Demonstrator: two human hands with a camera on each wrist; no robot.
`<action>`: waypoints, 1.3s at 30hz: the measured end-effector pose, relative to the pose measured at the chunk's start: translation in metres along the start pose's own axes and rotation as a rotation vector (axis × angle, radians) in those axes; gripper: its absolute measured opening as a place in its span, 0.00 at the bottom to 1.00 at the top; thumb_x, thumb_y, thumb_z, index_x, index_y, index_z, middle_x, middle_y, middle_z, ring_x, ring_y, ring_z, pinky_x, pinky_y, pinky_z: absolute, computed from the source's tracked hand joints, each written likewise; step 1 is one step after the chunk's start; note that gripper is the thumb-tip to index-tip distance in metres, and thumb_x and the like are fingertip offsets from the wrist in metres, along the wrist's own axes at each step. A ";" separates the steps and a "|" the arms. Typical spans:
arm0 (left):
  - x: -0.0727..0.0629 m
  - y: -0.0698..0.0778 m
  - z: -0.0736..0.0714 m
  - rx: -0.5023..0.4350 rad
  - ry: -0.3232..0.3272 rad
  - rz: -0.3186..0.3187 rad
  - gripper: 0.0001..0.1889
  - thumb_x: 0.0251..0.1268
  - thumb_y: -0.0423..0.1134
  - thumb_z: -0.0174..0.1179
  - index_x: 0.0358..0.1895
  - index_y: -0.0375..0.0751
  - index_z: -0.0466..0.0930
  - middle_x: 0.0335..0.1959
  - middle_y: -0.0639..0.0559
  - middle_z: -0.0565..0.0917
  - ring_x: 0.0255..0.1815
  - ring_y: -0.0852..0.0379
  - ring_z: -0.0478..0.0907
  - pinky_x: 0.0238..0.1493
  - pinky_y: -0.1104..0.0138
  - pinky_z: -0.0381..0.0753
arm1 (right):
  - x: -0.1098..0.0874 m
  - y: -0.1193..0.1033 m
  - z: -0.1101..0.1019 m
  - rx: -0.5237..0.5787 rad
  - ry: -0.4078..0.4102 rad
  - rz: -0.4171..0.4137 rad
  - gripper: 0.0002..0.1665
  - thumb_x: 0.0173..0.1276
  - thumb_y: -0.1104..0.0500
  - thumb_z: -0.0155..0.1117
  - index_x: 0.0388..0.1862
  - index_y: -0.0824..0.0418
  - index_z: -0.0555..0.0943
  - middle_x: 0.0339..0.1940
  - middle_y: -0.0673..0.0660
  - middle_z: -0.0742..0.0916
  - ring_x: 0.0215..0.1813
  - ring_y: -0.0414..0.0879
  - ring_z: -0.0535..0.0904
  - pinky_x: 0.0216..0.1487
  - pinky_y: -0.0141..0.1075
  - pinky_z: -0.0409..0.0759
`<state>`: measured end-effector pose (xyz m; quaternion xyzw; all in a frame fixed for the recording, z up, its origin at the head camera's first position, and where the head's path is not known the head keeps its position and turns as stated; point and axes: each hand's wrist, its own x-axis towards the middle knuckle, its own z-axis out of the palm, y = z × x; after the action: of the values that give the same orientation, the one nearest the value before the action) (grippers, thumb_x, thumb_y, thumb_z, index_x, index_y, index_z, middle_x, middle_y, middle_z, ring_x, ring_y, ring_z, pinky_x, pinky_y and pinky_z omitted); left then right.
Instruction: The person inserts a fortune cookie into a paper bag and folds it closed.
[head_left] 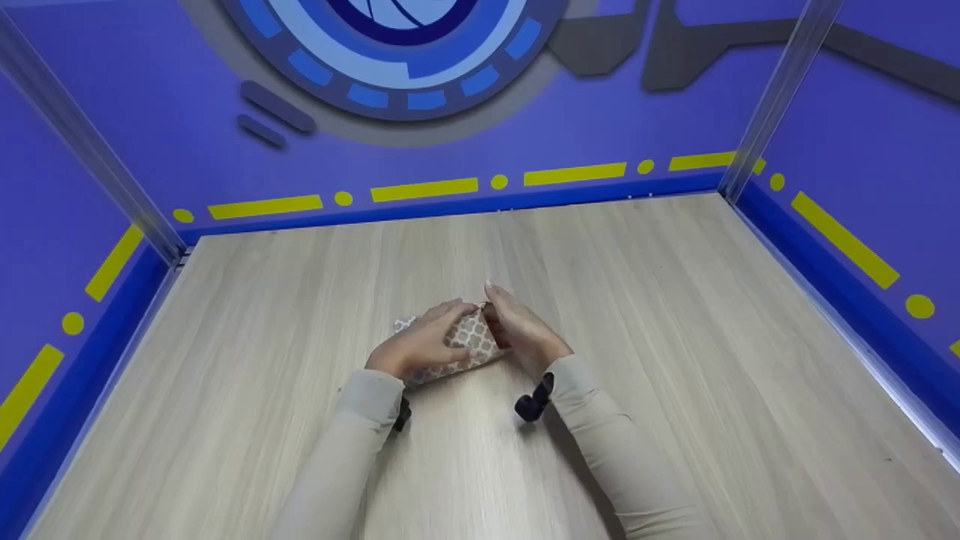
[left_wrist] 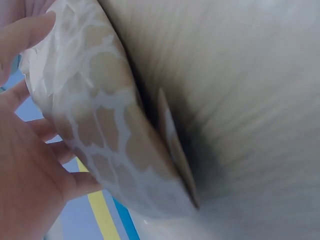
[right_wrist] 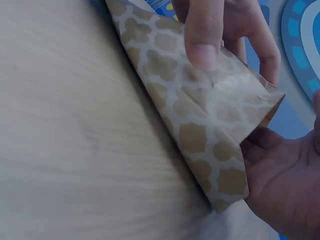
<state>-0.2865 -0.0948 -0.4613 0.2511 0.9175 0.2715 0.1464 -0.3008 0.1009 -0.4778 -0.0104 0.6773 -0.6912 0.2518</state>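
Observation:
A flattened paper bag (head_left: 472,334), brown with a white lattice pattern, is held low over the wooden table, its mouth facing right. My left hand (head_left: 424,345) grips it from the left; in the right wrist view its thumb lies on the printed face (right_wrist: 192,135) and its other fingers go over the far edge. My right hand (head_left: 525,330) is at the mouth, with fingers reaching in at the gaping end, partly hidden by the paper. Its thumb stands apart from the bag. In the left wrist view a folded flap (left_wrist: 175,145) sticks out along the underside of the bag.
The pale wooden tabletop (head_left: 652,300) spreads out all around the hands. Blue and purple printed panels (head_left: 427,161) with yellow dashes wall it in at the back and both sides. Dark straps (head_left: 534,401) sit at the wrists over beige sleeves.

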 end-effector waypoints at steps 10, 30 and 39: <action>-0.004 -0.004 -0.006 0.027 0.000 -0.052 0.44 0.54 0.57 0.66 0.74 0.62 0.54 0.76 0.49 0.56 0.76 0.44 0.53 0.69 0.44 0.59 | -0.003 0.000 -0.025 -0.073 0.067 -0.099 0.37 0.75 0.45 0.47 0.74 0.64 0.55 0.51 0.61 0.85 0.49 0.47 0.83 0.53 0.39 0.79; -0.008 -0.007 -0.005 -0.018 0.030 -0.092 0.41 0.54 0.62 0.63 0.73 0.65 0.57 0.71 0.41 0.62 0.72 0.41 0.59 0.64 0.41 0.65 | -0.020 0.006 -0.063 -0.255 0.087 -0.059 0.27 0.74 0.51 0.53 0.58 0.73 0.73 0.32 0.58 0.86 0.29 0.44 0.85 0.34 0.35 0.84; -0.008 -0.003 -0.001 -0.037 0.099 -0.099 0.44 0.49 0.61 0.67 0.73 0.63 0.58 0.64 0.42 0.68 0.65 0.43 0.68 0.63 0.47 0.69 | -0.028 0.010 -0.064 -0.273 -0.007 -0.067 0.31 0.75 0.49 0.52 0.59 0.77 0.71 0.44 0.69 0.87 0.38 0.48 0.87 0.41 0.37 0.84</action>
<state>-0.2810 -0.1017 -0.4614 0.1890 0.9297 0.2929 0.1187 -0.2957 0.1708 -0.4837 -0.0694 0.7636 -0.6005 0.2270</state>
